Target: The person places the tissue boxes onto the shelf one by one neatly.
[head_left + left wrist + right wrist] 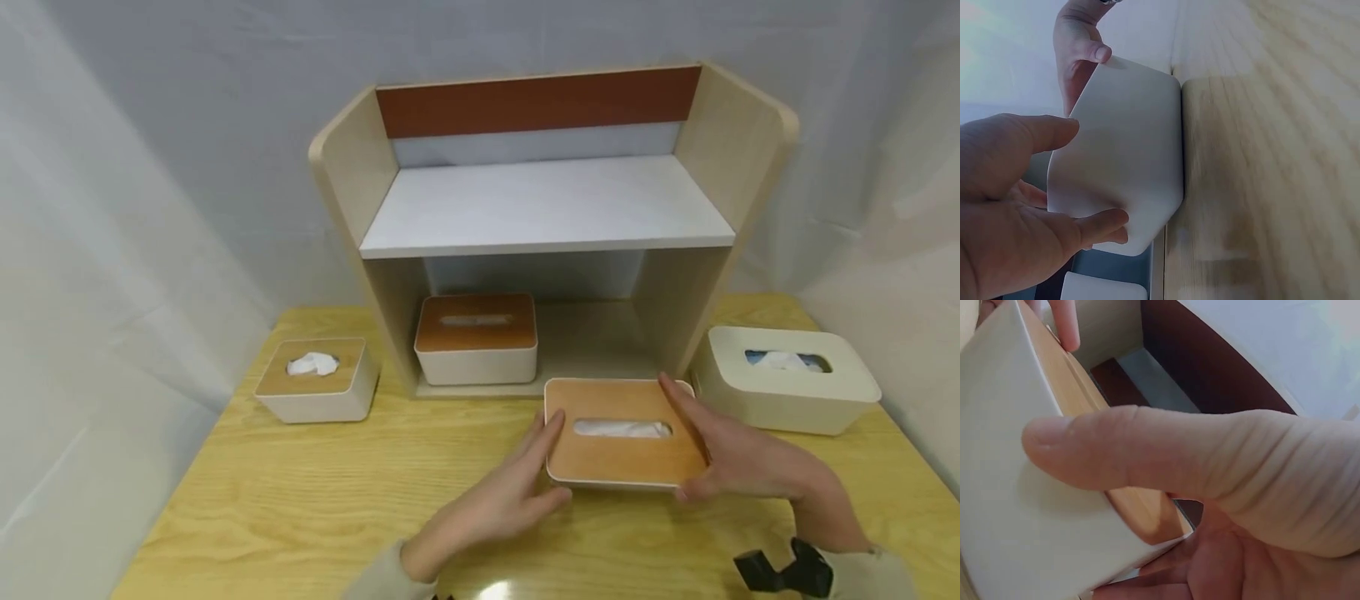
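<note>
A white tissue box with a light orange-brown wooden lid (626,454) is at the tabletop, in front of the shelf's lower opening. White tissue shows in its long slot. My left hand (517,487) holds its left end, fingers along the side and thumb by the front corner. At the right end my right hand (738,450) grips it, with the fingers at the back corner and the thumb on the front face. In the left wrist view, the white wall of the box (1122,137) appears between both hands. The right thumb (1085,447) presses this wall in the right wrist view.
A two-tier shelf (547,204) stands behind. Inside its lower left is a tissue box with a darker brown lid (476,337). A small wood-lidded tissue box (318,379) sits left of the shelf, a cream tissue box (787,379) right. All stand on a wooden table (300,500).
</note>
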The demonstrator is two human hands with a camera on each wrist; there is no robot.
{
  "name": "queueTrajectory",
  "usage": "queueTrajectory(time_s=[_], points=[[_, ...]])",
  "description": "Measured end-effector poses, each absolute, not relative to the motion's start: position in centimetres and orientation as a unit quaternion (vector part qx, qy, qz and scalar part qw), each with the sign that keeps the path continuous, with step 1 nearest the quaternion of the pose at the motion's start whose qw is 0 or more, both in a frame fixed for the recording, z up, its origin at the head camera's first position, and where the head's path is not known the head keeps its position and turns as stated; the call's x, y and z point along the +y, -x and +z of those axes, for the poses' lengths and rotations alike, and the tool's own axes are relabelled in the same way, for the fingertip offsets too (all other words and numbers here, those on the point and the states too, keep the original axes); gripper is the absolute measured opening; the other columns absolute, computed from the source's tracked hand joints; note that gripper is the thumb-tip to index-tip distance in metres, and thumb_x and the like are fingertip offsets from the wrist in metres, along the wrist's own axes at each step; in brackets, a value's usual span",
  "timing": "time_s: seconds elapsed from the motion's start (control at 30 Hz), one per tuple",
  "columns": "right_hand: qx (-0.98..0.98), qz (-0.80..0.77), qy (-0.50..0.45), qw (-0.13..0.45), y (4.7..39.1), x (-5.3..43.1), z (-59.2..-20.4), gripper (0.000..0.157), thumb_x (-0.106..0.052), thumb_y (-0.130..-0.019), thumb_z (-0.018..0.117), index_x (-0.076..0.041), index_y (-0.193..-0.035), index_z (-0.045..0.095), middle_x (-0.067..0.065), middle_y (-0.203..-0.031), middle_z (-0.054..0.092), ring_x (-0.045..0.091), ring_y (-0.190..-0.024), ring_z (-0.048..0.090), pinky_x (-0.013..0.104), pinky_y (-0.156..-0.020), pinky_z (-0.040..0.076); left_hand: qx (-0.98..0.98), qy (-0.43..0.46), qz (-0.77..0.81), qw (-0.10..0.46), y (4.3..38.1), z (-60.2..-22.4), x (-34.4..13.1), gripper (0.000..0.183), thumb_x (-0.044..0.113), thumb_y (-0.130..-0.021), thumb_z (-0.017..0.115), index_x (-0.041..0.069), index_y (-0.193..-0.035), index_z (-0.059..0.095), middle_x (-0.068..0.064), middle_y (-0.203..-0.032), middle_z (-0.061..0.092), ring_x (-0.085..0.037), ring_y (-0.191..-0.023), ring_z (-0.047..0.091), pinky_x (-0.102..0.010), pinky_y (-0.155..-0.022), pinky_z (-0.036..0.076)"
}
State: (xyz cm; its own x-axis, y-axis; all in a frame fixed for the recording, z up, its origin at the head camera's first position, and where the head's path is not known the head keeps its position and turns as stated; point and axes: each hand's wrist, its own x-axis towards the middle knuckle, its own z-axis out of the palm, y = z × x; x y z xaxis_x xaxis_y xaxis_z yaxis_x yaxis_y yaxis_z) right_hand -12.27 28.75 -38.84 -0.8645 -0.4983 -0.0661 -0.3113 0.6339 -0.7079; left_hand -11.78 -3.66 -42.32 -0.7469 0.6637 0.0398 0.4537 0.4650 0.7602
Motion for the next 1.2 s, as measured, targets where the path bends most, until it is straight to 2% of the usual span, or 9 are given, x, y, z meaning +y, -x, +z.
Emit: queueTrajectory(time_s=[0.17,0.23,0.3,0.4,0.5,0.67,0.8,0.9,1.2], points=[[0.891,-0.381,0.214,0.124,12.6,28.4,-39.0,0.135,-0.029,-0.067,0.091,-0.015,-0.16,-0.007,0.029,-0.162,0.001,0.048,-0.142,0.017,-0.001,-0.096,0.012,0.849,-0.333,0.393,0.118,12.7,-42.1,-3.3,0.084,0.02,-0.098,0.062,0.009,-0.161,0.006,-0.017,-0.164,0.002,-0.038,-0.15,0.007,-0.053,-0.118,0.018],[0.89,-0.389,0.201,0.129,12.8,28.2,-39.0,0.136,-0.028,-0.067,0.091,-0.019,-0.16,-0.008,0.026,-0.163,-0.002,0.047,-0.144,0.013,0.014,-0.111,0.017,0.849,-0.333,0.393,0.116,13.1,-42.1,-3.2,0.083,0.02,-0.099,0.061,0.009,-0.16,0.007,-0.016,-0.165,0.003,-0.038,-0.15,0.006,-0.052,-0.118,0.018],[0.892,-0.39,0.189,0.13,13.0,28.1,-39.1,0.136,-0.026,-0.068,0.09,-0.019,-0.16,-0.008,0.024,-0.164,-0.003,0.046,-0.145,0.009,0.038,-0.119,0.018,0.851,-0.333,0.39,0.111,13.6,-42.1,-3.1,0.082,0.02,-0.099,0.061,0.008,-0.16,0.008,-0.015,-0.165,0.004,-0.038,-0.15,0.006,-0.052,-0.118,0.017],[0.891,-0.396,0.186,0.119,13.3,28.0,-39.2,0.134,-0.02,-0.068,0.09,-0.016,-0.16,-0.007,0.023,-0.164,-0.003,0.047,-0.146,0.005,0.071,-0.109,0.014,0.852,-0.338,0.388,0.1,14.2,-42.1,-2.9,0.083,0.02,-0.098,0.063,0.005,-0.16,0.009,-0.015,-0.165,0.007,-0.04,-0.15,0.006,-0.053,-0.118,0.017],[0.892,-0.398,0.186,0.105,13.5,27.9,-39.3,0.132,-0.018,-0.07,0.089,-0.016,-0.16,-0.006,0.021,-0.165,-0.003,0.047,-0.147,0.003,0.072,-0.11,0.012,0.853,-0.34,0.386,0.087,14.7,-42.2,-2.6,0.084,0.019,-0.097,0.065,0.003,-0.159,0.011,-0.016,-0.165,0.008,-0.039,-0.15,0.006,-0.052,-0.118,0.017],[0.891,-0.406,0.18,0.092,13.7,27.9,-39.4,0.129,-0.015,-0.073,0.088,-0.017,-0.16,-0.007,0.018,-0.166,-0.004,0.045,-0.149,0.003,0.064,-0.113,0.016,0.858,-0.332,0.382,0.086,15.5,-42.1,-2.3,0.082,0.018,-0.098,0.064,0.003,-0.159,0.011,-0.016,-0.164,0.007,-0.037,-0.151,0.005,-0.05,-0.119,0.019],[0.891,-0.412,0.174,0.076,13.9,28.1,-39.7,0.124,-0.014,-0.079,0.084,-0.019,-0.16,-0.009,0.022,-0.165,0.001,0.052,-0.145,0.015,0.067,-0.105,0.03,0.861,-0.321,0.383,0.09,16.1,-42.2,-2.0,0.079,0.021,-0.1,0.061,0.003,-0.159,0.012,-0.018,-0.164,0.007,-0.036,-0.151,0.006,-0.05,-0.119,0.021],[0.889,-0.421,0.171,0.06,14.1,28.2,-40.1,0.12,-0.017,-0.082,0.082,-0.021,-0.16,-0.008,0.026,-0.163,0.008,0.056,-0.139,0.025,0.068,-0.1,0.036,0.864,-0.31,0.387,0.091,16.5,-42.2,-1.9,0.079,0.023,-0.1,0.06,0.004,-0.159,0.012,-0.016,-0.165,0.007,-0.034,-0.151,0.006,-0.05,-0.119,0.02],[0.887,-0.44,0.135,0.036,14.4,28.4,-40.1,0.112,-0.024,-0.084,0.081,-0.018,-0.161,0.001,0.027,-0.162,0.013,0.057,-0.136,0.031,0.067,-0.101,0.037,0.863,-0.295,0.4,0.087,17.2,-41.9,-2.0,0.075,0.027,-0.102,0.058,0.004,-0.159,0.015,-0.018,-0.164,0.009,-0.034,-0.151,0.011,-0.05,-0.119,0.02]])
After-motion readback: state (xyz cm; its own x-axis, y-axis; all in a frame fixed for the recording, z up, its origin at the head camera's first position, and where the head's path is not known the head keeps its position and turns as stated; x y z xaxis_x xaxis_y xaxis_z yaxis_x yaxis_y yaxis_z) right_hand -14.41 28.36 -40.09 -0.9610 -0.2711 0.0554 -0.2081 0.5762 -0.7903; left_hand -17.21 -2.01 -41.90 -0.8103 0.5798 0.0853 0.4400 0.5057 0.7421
